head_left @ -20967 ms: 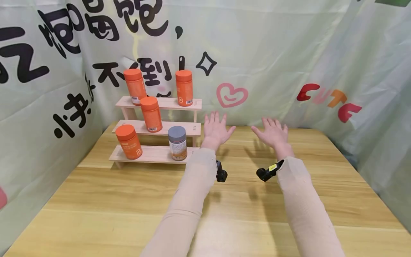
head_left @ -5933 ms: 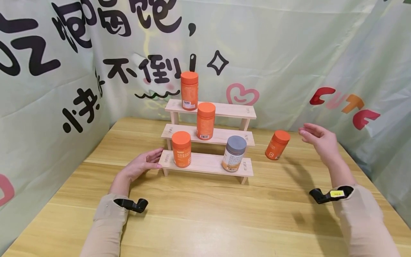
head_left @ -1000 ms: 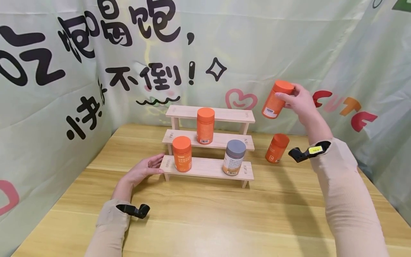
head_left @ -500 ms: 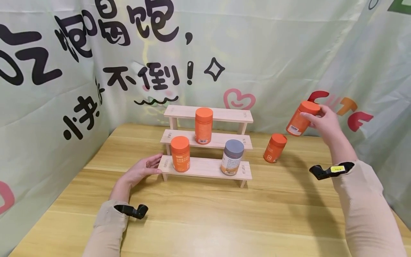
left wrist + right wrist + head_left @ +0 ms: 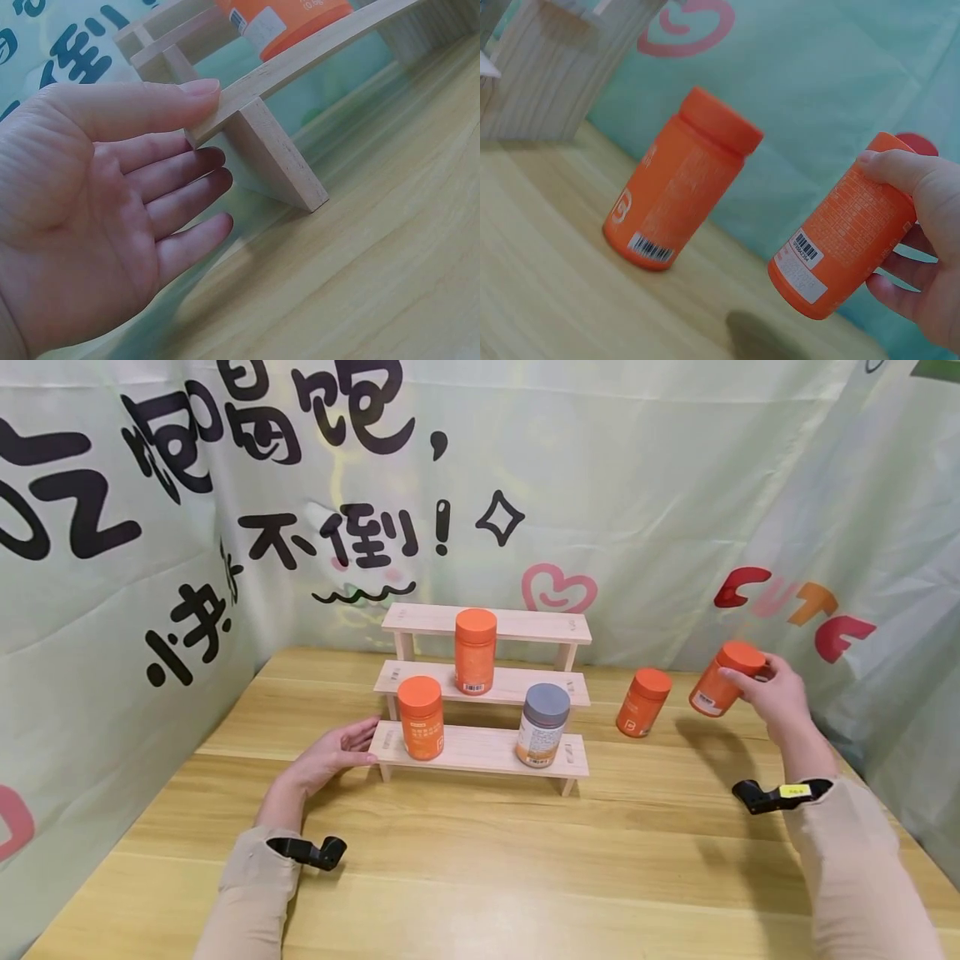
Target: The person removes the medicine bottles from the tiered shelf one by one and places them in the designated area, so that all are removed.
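Now lower than 0.5 s ago, orange bottle (image 5: 716, 685) between right fingers (image 5: 897, 298), bottom shelf end (image 5: 387, 745) between left fingers (image 5: 176, 172).

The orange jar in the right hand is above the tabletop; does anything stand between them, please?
Nothing visible stands between the held jar and the tabletop; the nearest other jar stands to its left, apart from it.

4 orange jars (image 5: 476, 653), 1 grey-lid jar (image 5: 542, 727), so 5 jars tot.; 1 wooden rack (image 5: 405, 647) w/ 3 shelves (image 5: 480, 747); 1 tbl (image 5: 487, 868); 1 L hand (image 5: 330, 760) + 1 R hand (image 5: 783, 695); 2 wrist cams (image 5: 772, 795); 1 pink smiley heart (image 5: 553, 603), 4 ltrs (image 5: 812, 604) of "CUTE".
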`<state>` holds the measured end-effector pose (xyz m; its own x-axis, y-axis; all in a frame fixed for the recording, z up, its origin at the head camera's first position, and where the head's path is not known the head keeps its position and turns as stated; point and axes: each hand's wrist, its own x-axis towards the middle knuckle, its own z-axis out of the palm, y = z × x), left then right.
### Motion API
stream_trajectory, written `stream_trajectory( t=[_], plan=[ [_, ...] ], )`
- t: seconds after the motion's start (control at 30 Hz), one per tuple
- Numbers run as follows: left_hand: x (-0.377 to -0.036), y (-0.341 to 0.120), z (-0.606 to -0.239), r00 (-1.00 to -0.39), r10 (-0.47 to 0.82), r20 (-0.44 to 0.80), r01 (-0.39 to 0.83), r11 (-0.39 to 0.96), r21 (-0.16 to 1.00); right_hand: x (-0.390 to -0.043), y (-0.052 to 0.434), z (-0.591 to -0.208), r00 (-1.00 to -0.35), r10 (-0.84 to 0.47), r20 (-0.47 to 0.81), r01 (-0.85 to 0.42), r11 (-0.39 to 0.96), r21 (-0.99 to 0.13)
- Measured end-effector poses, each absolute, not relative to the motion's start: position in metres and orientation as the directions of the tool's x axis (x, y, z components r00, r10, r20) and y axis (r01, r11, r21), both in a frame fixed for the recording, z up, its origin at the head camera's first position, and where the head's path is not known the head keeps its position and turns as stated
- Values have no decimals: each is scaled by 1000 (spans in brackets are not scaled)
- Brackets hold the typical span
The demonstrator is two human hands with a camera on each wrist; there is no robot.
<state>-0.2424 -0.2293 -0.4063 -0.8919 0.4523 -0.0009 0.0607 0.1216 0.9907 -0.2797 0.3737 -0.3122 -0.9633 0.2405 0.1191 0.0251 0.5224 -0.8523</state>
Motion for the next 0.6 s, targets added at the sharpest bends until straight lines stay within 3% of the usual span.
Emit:
stream_trajectory(
  t=[0.3,0.6],
  plan=[
    [-243,-229,-407,-892,452,1,57,110,992,-274,379,-347,-961,250,121,17,489,-872],
    [-243,-229,-407,-895,446,-5,55,122,991,-274,376,-358,-955,263,135,11,488,-873]
  ],
)
